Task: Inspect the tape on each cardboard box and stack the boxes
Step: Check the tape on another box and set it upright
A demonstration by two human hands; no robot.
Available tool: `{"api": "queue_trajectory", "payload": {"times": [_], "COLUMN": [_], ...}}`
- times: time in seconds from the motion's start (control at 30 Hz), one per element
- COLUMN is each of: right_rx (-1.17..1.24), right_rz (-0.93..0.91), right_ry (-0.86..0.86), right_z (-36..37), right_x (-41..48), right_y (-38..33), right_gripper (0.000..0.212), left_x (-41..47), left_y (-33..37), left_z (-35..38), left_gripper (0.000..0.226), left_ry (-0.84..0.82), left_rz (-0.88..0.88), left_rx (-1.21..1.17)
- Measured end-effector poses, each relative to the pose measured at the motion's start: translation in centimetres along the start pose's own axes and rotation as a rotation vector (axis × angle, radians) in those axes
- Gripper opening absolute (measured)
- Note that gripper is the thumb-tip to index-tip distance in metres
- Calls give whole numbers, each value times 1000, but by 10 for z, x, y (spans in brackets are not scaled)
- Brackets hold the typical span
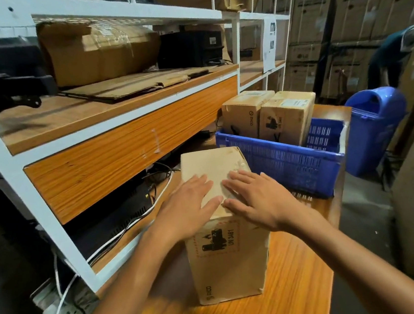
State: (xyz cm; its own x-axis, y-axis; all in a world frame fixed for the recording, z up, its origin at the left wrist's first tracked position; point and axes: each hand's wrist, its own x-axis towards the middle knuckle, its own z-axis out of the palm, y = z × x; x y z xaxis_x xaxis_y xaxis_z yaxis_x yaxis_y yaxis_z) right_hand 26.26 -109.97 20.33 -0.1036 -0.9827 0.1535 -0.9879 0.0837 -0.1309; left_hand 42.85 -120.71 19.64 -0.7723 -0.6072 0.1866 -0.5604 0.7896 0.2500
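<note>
A tall cardboard box [225, 255] stands upright on the wooden table [300, 283], a black battery label on its near face. My left hand [188, 205] and my right hand [254, 198] both lie flat on its taped top, fingers straight, side by side. Clear tape shows at the top's right edge. Two more cardboard boxes, one on the left [243, 115] and one on the right [286, 119], stand upright in a blue plastic crate [286, 163] behind it.
A white metal shelf rack [120, 130] with wooden boards runs along the left, with cables and a black device beneath. A blue bin [375, 124] stands past the table's far right. A person [390, 58] bends over by stacked cartons at the back right.
</note>
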Motion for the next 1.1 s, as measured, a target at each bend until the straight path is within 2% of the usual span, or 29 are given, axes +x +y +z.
{"api": "queue_trajectory", "payload": {"times": [0.13,0.2,0.27,0.33,0.5,0.57,0.7,0.9,1.0,1.1], "right_rx": [-19,20,56,46,-8,-42,16,39,112,450], "right_rz": [6,35,45,28,35,56,73,-36,49,407], "right_ry": [-17,8,40,28,-24,-8,9,13,95,209], "right_z": [-23,-33,-32,-21,-18,-29,-34,-9,0,10], "right_x": [14,29,41,47,54,66,91,91,85,68], "right_y": [4,7,10,13,19,20,25,37,38,37], "right_gripper": [57,46,46,44,37,37,35,36,45,77], "left_x": [5,11,17,18,38,57,81,90,87,70], "left_y": [3,2,-1,-5,-20,-21,-19,-34,-33,-27], "left_z": [-15,-23,-23,-19,-25,-31,-19,-13,-2,6], "left_gripper": [57,56,54,50,47,47,28,27,21,25], "left_ry": [-62,-34,26,16,-29,20,119,24,264,517], "left_rz": [20,9,-19,-29,-41,-96,-96,-157,-231,-407], "left_rx": [-2,-125,-274,-338,-283,-276,-249,-205,-329,-745]}}
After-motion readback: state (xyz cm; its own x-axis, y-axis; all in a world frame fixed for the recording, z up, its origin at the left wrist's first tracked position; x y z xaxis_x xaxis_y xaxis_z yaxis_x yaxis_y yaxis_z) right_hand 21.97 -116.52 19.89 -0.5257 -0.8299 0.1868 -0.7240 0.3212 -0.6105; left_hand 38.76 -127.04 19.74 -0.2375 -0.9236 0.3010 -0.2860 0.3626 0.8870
